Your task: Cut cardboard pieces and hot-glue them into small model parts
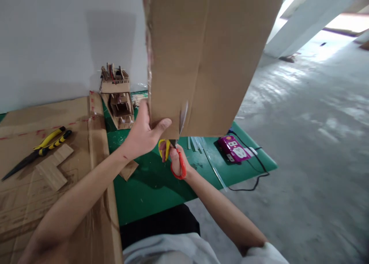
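Note:
A large brown cardboard sheet stands upright before me, its lower edge above the green table. My left hand grips its lower left edge, thumb on the near face and the other fingers hidden behind. In my right hand is a pair of scissors with one red and one yellow handle loop. The blades point up and straddle the sheet's bottom edge, one blade showing on the near face just right of my left thumb. A faint vertical crease runs up the sheet above the blade.
Long-nose pliers and an L-shaped cardboard piece lie on flat cardboard at left. A cardboard model stands near the wall. Clear strips and a purple power strip with a black cord are on the green table.

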### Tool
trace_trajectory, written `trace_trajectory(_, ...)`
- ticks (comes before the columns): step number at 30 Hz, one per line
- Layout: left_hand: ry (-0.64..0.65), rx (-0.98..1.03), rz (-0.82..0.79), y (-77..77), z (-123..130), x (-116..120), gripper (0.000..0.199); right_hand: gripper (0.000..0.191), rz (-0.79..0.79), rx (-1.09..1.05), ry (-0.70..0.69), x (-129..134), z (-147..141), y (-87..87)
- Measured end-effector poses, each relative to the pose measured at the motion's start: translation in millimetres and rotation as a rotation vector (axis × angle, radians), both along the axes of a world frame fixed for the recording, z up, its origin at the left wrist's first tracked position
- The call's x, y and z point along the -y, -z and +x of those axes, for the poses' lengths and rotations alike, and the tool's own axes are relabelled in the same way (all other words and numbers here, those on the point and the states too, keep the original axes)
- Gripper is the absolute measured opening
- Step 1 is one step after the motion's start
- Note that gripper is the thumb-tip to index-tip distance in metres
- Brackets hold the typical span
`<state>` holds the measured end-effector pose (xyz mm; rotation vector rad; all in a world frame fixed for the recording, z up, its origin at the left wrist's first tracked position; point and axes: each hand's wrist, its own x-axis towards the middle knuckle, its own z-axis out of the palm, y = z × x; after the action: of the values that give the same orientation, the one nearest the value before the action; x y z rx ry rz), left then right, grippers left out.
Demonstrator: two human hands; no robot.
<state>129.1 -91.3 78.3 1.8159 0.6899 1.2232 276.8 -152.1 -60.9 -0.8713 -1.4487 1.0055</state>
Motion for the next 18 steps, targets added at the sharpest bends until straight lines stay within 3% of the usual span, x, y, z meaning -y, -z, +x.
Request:
trace_trajectory(4, -0.192, 0.181, 0.130, -22.6, -21.7, -11.5, 0.046, 0.052, 0.017, 0.159, -0.061, 4.2, -0.7, -3.0)
trace_trajectory(7, -0.206, 0.177, 0.092, -34.1, -38.5, -13.4, 0.036, 0.051, 0.024, 0.182, -0.062, 5.6, -1.4, -3.2)
trace_trajectory(11, -0.253, 0.233, 0.110, -39.1, -44.3, -9.8, 0.038, 0.048, 0.094, 0.207, 0.015, 5.1, 0.0, 2.2)
trace_trajectory(14, -0.213, 0.300, 0.122, -41.8, -44.7, -10.5, 0.036, 0.052, 0.126, 0.202, 0.070, 4.6, 0.6, 8.4)
trace_trajectory(18, -0.138, 0.279, -0.052, -47.1, -53.0, -13.1, 0.038, 0.056, 0.124, 0.157, 0.099, 5.7, -0.2, 16.4)
